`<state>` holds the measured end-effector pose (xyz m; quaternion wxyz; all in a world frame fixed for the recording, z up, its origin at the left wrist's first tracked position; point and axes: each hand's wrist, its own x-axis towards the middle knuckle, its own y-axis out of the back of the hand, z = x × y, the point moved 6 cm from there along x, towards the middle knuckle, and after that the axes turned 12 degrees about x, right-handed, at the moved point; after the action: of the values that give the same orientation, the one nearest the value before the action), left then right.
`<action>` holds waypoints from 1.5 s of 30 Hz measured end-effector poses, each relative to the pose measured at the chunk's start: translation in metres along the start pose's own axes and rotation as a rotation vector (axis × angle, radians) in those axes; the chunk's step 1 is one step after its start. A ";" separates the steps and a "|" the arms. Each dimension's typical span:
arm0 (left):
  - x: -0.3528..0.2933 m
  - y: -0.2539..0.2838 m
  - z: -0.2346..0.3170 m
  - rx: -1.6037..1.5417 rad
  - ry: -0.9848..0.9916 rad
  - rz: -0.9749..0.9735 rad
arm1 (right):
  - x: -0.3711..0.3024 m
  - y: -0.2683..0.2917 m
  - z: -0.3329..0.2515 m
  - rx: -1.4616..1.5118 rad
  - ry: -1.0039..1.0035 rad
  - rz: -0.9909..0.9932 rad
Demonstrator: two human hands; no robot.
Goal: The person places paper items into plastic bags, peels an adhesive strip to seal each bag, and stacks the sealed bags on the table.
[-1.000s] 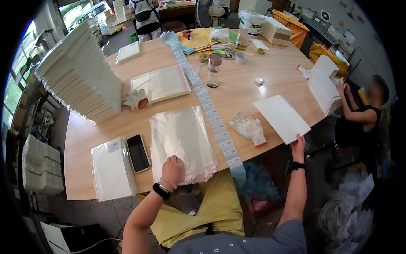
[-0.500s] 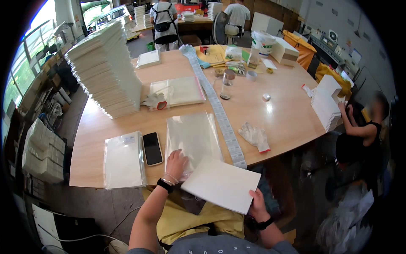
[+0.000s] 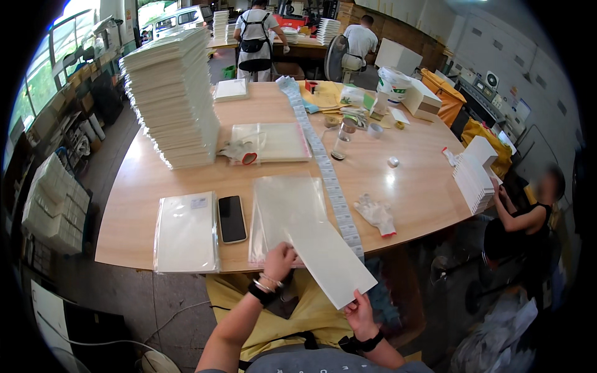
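Note:
My right hand (image 3: 362, 317) grips the near right corner of a white rectangular paper pad (image 3: 333, 261), which slants from beyond the table's front edge up over the clear plastic bags (image 3: 273, 196). My left hand (image 3: 280, 261) is closed at the bags' near edge, beside the pad's left side, its fingertips pinching a bag's edge. Whether the pad's far end lies inside the bag or on top, I cannot tell. Left of the bags lie a black-screened phone (image 3: 232, 219) and a bagged white pad (image 3: 186, 233) with a small label.
A tall stack of bagged white pads (image 3: 171, 99) stands at the left. A label strip (image 3: 329, 177) runs down the table (image 3: 410, 186). A work glove (image 3: 375, 214), a glass jar (image 3: 342, 142) and more clear bags (image 3: 280, 140) lie beyond. A co-worker (image 3: 528, 217) sits at the right.
The pad has swung from lying crosswise to pointing away from me, its far end now over the bags. My left hand has gone from spread flat on the bags to closed at their near edge.

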<state>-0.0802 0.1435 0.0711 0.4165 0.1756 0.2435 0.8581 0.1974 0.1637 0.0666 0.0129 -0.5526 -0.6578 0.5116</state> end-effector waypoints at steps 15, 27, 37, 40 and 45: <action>-0.119 -0.135 -0.070 -0.784 0.463 -0.287 | 0.055 -0.015 0.084 0.056 -0.223 -0.105; -0.093 -0.058 -0.077 -0.636 0.547 -0.243 | 0.082 -0.045 0.038 -0.988 -0.241 -0.358; -0.109 -0.061 -0.085 -0.932 0.648 -0.311 | 0.055 -0.111 0.113 -1.726 0.712 -0.867; -0.110 -0.065 -0.095 -0.985 0.717 -0.258 | 0.054 -0.114 0.114 -1.726 0.696 -0.911; -0.100 -0.049 -0.070 -0.855 0.655 -0.247 | 0.064 -0.110 0.085 -1.447 0.549 -0.792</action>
<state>-0.0257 0.0704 -0.0231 0.4509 -0.3153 0.0090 0.8350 0.0442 0.1695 0.0665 -0.0061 -0.2593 -0.9390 -0.2259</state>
